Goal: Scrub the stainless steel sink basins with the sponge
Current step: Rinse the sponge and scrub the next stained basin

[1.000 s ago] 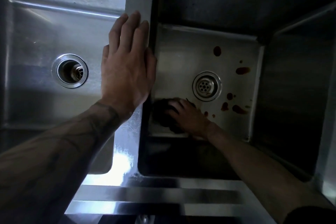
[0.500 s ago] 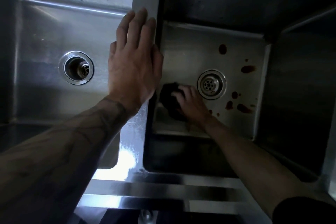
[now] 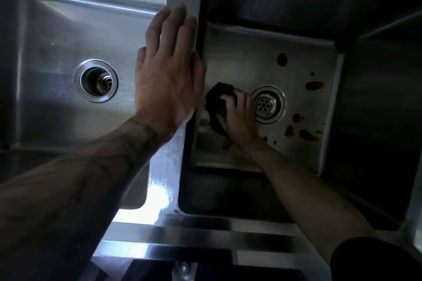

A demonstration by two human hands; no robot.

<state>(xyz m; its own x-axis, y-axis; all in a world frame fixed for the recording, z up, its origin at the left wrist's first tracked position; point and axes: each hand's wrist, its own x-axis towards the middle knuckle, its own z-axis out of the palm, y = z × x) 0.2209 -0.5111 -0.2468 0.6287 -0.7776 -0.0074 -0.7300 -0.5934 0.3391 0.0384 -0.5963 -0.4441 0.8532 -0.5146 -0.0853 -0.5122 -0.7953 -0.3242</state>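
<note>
Two steel basins sit side by side under dim light, parted by a narrow steel divider (image 3: pixel 165 166) that catches a bright glare near its front end. The left basin (image 3: pixel 57 41) is paler and looks dull and hazy, with an open round drain (image 3: pixel 96 80) in its floor. The right basin (image 3: pixel 251 59) is deeper in shadow, its walls nearly black, and only its floor shows clearly.

The left hand (image 3: pixel 167 75) lies flat on the divider, palm down, fingers straight and close together, pointing away from the person, with the thumb side hanging over the edge of the right basin. The right hand (image 3: pixel 239 121) is down on the floor of the right basin, its fingers curled over a dark sponge (image 3: pixel 217 102) and pressing it onto the steel. The sponge sits toward the left side of that floor, just beside the perforated drain strainer (image 3: pixel 268 104), and the fingers lie close against the strainer's ring.

Several reddish-brown stains (image 3: pixel 282 59) spot the floor to the right of the strainer and behind it, some round, some smeared. A brownish smear shows by the right wrist. The front rim (image 3: pixel 205 230) of the sink runs across the bottom, shiny in bands. A dark sleeve (image 3: pixel 376 258) covers the right upper arm.
</note>
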